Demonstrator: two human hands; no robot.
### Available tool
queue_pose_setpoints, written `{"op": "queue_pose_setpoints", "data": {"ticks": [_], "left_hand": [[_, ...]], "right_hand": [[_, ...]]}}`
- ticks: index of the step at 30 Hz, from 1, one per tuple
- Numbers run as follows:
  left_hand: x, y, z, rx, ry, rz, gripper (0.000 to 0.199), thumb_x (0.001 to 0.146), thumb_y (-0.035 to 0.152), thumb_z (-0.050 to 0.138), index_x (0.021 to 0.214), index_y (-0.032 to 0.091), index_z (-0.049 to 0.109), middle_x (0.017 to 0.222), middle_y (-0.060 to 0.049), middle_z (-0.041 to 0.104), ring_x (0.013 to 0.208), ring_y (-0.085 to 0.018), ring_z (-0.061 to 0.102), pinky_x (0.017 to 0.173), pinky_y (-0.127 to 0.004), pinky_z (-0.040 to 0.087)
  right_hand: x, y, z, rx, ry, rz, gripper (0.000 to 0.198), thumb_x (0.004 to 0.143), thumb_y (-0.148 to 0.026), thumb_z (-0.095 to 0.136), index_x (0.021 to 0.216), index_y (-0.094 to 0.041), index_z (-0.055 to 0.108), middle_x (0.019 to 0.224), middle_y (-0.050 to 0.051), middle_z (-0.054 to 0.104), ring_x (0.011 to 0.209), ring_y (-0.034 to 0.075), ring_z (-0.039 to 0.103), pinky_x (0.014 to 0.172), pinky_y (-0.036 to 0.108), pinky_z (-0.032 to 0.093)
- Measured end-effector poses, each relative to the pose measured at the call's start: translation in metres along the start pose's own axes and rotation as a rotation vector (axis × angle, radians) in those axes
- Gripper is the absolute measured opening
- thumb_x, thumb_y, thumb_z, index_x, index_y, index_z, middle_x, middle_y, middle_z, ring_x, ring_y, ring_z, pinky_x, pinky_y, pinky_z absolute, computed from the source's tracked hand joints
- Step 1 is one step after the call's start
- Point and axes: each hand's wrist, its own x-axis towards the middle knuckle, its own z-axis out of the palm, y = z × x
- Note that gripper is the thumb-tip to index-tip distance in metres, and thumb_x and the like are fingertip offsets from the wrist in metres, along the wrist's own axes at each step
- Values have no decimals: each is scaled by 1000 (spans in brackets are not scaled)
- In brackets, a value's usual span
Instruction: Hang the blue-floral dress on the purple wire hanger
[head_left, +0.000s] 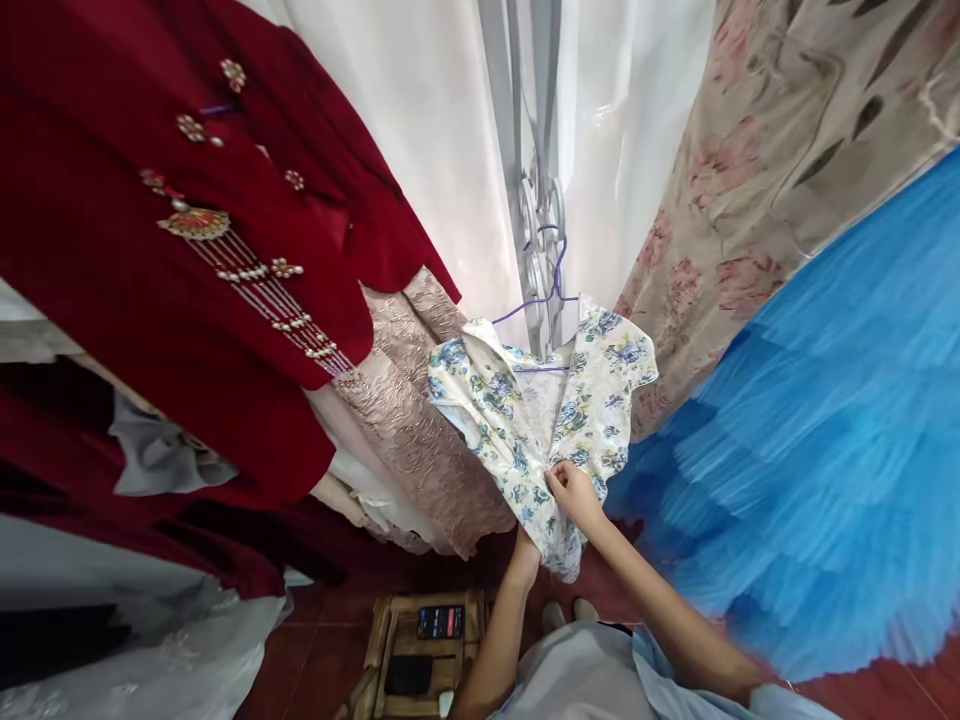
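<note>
My right hand (574, 492) pinches the front of the white blue-flowered cotton dress (540, 420), hung on a purple wire hanger (541, 290) from the grey rack; my left hand (527, 548) grips its hem beneath. Upper front looks closed; lower part remains.

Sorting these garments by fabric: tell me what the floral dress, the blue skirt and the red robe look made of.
Floral dress: thin matte woven cloth, probably cotton; it creases softly under the right hand. Blue skirt: sheer tulle or net, in gauzy tiered layers. Red robe: dense, dull, velvet-like cloth with bead-and-metal trim.
</note>
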Motion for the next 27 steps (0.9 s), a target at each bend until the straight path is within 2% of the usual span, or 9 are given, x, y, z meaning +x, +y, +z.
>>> {"op": "queue_pose_setpoints", "data": {"ticks": [2,5,9,11,13,15,18,22,27], "left_hand": [[2,1,-2,-7,-6,37,58,69,67,71,112,28,69,134,-14,64,137,-33,51,118,-49,38],[3,-1,-4,-23,42,65,45,74,61,69,105,28,67,126,-14,67,129,-33,58,112,-47,44],[-2,-6,-7,59,420,271,38,86,54,54,108,23,58,116,-12,64,113,-28,62,102,-43,48],[-7,-6,-4,185,532,413,32,91,47,49,111,22,54,115,-10,61,109,-24,59,100,-40,46],[-14,-3,4,310,457,534,25,93,34,48,114,23,52,116,-9,58,109,-22,57,99,-37,45],[-19,0,17,409,283,626,26,90,24,50,116,23,53,117,-9,57,110,-22,55,100,-37,44],[-21,1,36,489,96,679,27,90,17,52,116,21,55,114,-10,57,109,-23,55,99,-39,44],[-16,1,49,533,54,641,19,90,14,53,106,20,60,106,-10,62,104,-24,57,96,-40,46],[-21,3,47,553,-21,633,16,88,11,52,96,19,63,98,-7,66,98,-22,61,93,-38,50]], "right_hand": [[0,-2,2,31,-3,14,22,82,-41,57,74,-21,55,59,2,61,58,20,59,60,29,39],[-7,-3,3,210,-34,83,29,79,-46,59,66,-22,50,50,-2,52,48,16,50,53,28,36],[-22,-3,-3,559,-173,201,37,77,-55,60,62,-22,52,46,-4,44,42,14,44,46,28,32],[-30,-4,-7,618,-172,213,37,74,-55,63,64,-20,58,50,-3,47,46,15,47,48,28,34],[-38,-5,-9,614,-149,194,38,73,-56,65,65,-20,61,53,-1,49,49,16,48,49,29,34],[-45,-8,-10,586,-134,164,38,74,-56,65,64,-19,61,53,-1,49,50,15,45,51,29,34],[-54,-10,-10,538,-97,102,34,74,-51,64,63,-18,62,55,-1,49,53,14,41,53,28,32],[-65,-8,-15,564,-14,128,29,74,-45,66,64,-18,63,54,-2,45,51,12,36,51,27,27],[-76,-7,-20,647,44,156,28,73,-43,70,63,-18,63,51,-4,42,48,10,32,47,26,23]]}}
